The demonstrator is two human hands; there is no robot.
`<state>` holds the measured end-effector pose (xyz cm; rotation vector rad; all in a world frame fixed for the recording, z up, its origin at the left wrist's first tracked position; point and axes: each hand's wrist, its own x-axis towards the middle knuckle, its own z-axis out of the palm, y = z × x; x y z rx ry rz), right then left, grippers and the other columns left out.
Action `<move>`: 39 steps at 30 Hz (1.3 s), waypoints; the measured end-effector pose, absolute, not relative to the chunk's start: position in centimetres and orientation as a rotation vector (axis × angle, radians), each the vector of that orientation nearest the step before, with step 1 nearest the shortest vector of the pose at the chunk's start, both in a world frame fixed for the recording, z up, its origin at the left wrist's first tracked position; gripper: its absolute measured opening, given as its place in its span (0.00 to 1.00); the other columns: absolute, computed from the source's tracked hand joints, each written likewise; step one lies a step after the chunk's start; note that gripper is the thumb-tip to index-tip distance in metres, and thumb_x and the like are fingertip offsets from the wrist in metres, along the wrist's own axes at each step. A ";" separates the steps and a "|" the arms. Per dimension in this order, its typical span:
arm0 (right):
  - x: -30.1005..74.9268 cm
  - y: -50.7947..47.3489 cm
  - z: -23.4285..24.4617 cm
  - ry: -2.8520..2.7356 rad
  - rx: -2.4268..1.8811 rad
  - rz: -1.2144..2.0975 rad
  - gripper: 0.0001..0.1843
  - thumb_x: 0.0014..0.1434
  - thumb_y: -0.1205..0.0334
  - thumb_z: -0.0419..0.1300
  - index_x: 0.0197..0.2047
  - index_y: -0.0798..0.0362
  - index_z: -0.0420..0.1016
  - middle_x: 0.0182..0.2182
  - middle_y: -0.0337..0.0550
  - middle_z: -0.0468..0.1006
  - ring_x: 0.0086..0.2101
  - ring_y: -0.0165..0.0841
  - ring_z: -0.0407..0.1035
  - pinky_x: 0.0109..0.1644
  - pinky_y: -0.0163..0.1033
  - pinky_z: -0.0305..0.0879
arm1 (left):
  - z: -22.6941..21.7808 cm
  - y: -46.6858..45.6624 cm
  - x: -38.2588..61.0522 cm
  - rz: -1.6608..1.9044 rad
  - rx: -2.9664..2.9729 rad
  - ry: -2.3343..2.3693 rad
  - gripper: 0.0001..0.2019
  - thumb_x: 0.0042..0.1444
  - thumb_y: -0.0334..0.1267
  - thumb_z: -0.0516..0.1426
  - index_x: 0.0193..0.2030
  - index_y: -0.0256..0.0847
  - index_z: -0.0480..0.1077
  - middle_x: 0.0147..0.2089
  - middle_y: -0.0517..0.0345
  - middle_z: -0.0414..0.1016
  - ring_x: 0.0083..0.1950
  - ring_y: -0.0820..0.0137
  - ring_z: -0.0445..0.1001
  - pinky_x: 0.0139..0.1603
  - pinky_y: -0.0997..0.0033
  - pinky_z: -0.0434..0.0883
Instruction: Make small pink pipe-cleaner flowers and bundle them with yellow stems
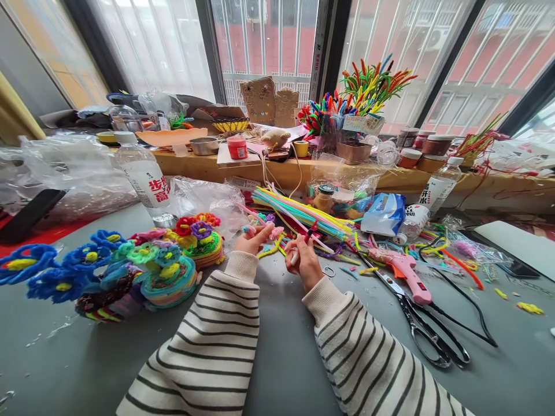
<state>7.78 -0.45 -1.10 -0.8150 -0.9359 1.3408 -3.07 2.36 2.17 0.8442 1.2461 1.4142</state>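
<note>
My left hand (254, 239) pinches a small pink pipe-cleaner piece (276, 231) over the grey table (281, 358). My right hand (304, 263) is closed around a small tool with red handles (310, 233), its tip near the pink piece. Just behind my hands lies a bundle of pastel pipe cleaners (303, 215). Both my sleeves are white with dark stripes.
Finished pipe-cleaner flowers (108, 268) lie at left, beside a water bottle (143, 176). A pink glue gun (407, 274), large black scissors (427, 332) and cables lie at right. A cluttered wooden ledge (277, 167) with jars and more pipe cleaners (368, 86) runs under the window.
</note>
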 end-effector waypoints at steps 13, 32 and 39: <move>6.7 0.7 -1.6 -1.069 -0.777 1.652 0.28 0.44 0.36 0.46 0.23 0.56 0.62 0.09 0.30 0.56 0.10 0.19 0.46 0.10 0.25 0.39 | 4.7 1.8 -4.0 1.814 0.960 1.404 0.07 0.31 0.37 0.61 0.17 0.38 0.67 0.14 0.65 0.63 0.18 0.78 0.62 0.22 0.78 0.63; 4.9 2.5 -1.0 -0.910 -0.840 1.862 0.28 0.49 0.41 0.42 0.09 0.53 0.49 0.02 0.29 0.46 0.06 0.20 0.38 0.09 0.27 0.31 | 4.9 1.6 -4.1 1.899 1.047 1.508 0.08 0.34 0.39 0.59 0.16 0.37 0.67 0.13 0.68 0.58 0.18 0.80 0.57 0.22 0.77 0.58; 4.9 2.5 -1.2 -0.876 -0.865 1.794 0.29 0.47 0.39 0.42 0.09 0.53 0.48 0.03 0.29 0.45 0.06 0.18 0.37 0.08 0.26 0.30 | 4.9 1.7 -4.0 1.896 1.045 1.508 0.08 0.33 0.39 0.59 0.16 0.37 0.67 0.13 0.68 0.59 0.18 0.80 0.56 0.22 0.78 0.60</move>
